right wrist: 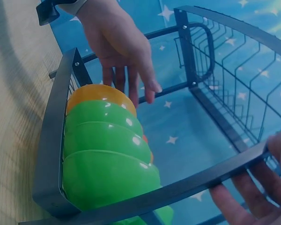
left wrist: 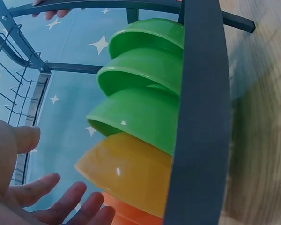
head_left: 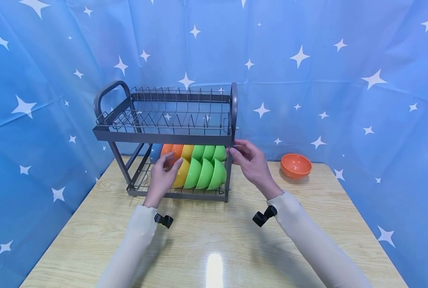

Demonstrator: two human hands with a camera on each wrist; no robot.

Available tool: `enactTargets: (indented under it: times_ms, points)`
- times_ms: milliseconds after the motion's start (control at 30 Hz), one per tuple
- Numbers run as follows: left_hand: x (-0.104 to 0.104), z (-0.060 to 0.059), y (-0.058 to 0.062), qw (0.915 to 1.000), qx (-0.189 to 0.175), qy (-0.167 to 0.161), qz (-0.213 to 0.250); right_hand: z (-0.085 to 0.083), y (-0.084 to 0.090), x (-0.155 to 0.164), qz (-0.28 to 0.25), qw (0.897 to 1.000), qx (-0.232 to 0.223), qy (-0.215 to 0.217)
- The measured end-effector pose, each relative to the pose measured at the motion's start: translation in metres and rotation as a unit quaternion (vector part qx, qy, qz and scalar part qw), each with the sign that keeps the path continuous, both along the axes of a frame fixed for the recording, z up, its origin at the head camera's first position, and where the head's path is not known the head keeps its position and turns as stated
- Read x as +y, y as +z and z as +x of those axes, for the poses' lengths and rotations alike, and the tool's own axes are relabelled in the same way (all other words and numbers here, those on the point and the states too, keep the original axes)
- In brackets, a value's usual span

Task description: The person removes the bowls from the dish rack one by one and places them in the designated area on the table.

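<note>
**Spotter:** Bowls first. Your left hand [head_left: 162, 173] is at the front row on the lower shelf of the dish rack [head_left: 163, 138], fingers straight and a little spread, fingertips against the yellow bowl [head_left: 181, 173]. That bowl stands on edge, touching the first of the green bowls [head_left: 204, 173] to its right.

**Operator:** And my right?

**Spotter:** Your right hand [head_left: 250, 161] is at the rack's right end frame, just under the top shelf. The fingers are curled round the upright post there, as far as the head view shows (the right wrist view catches only the fingertips on the bar).

**Operator:** How will that yellow bowl handle?

**Spotter:** My guess is light, stiff plastic with a glossy skin, so slippery rather than fragile. It is nested tightly against its neighbours, and a flat push would likely just slide them along the wires. I'd take it at the rim, thumb inside, fingers on the outer wall, and lift it clear of the row.

**Operator:** Anything else nearby?

**Spotter:** An orange bowl [head_left: 295, 165] sits upright on the wooden table [head_left: 214, 248], well apart to the right of the rack.
</note>
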State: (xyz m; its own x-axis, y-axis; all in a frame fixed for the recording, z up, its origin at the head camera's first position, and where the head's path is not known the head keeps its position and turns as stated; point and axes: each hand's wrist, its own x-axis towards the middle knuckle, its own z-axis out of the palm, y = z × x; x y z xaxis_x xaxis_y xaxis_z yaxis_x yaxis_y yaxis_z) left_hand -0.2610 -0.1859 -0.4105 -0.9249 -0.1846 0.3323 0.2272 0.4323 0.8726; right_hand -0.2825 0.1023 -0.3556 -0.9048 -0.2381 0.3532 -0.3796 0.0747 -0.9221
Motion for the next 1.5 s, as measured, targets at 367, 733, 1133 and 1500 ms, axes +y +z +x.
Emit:
enactTargets:
  times_ms: [367, 733, 1133, 1500]
  points:
    - [-0.007, 0.004, -0.014, 0.9977, -0.058, -0.002, -0.035, -0.001, -0.001, -0.003, 0.019, 1.000, 0.021, -0.011]
    - [-0.005, 0.002, -0.017, 0.9977, -0.058, -0.013, -0.035, -0.001, -0.004, 0.000, 0.027, 0.999, 0.029, -0.015]
    - [-0.004, 0.001, -0.018, 0.9983, -0.036, 0.002, -0.045, -0.001, -0.005, -0.002, 0.039, 0.998, 0.041, -0.017]
    - [-0.010, 0.002, -0.015, 0.9960, -0.087, 0.018, 0.013, -0.001, -0.005, -0.002, 0.038, 0.998, 0.037, -0.014]
